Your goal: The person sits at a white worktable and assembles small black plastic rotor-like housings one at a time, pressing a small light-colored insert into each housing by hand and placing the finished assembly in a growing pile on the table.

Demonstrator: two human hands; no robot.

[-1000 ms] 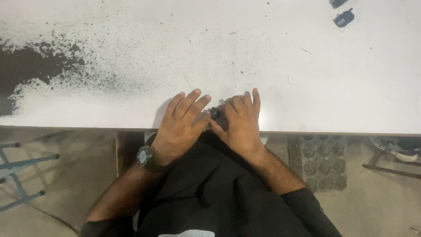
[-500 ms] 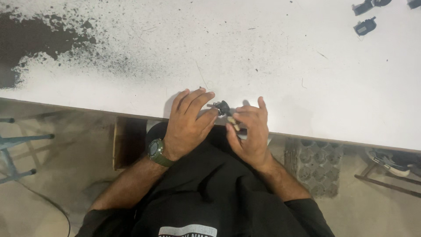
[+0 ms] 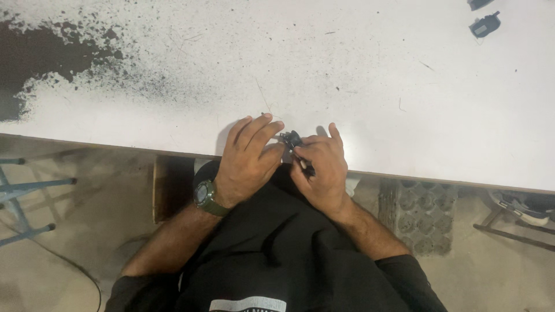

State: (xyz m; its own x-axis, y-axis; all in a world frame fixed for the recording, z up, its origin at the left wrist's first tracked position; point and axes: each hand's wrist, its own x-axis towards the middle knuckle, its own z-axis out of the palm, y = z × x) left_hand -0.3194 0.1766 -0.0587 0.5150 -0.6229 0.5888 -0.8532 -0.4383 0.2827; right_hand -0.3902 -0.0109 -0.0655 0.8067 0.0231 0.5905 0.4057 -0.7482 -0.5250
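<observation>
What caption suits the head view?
Both hands, left hand and right hand, hold a small black part at the white table edge.

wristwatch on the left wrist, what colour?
Olive green strap and case on the wristwatch, worn just behind the left hand. Head view shows it best.

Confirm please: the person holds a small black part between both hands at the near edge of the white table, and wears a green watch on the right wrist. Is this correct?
Not quite. The head view shows the green watch on the left wrist, not the right. The rest holds: the left hand and right hand hold a small black part at the near edge of the white table.
</observation>
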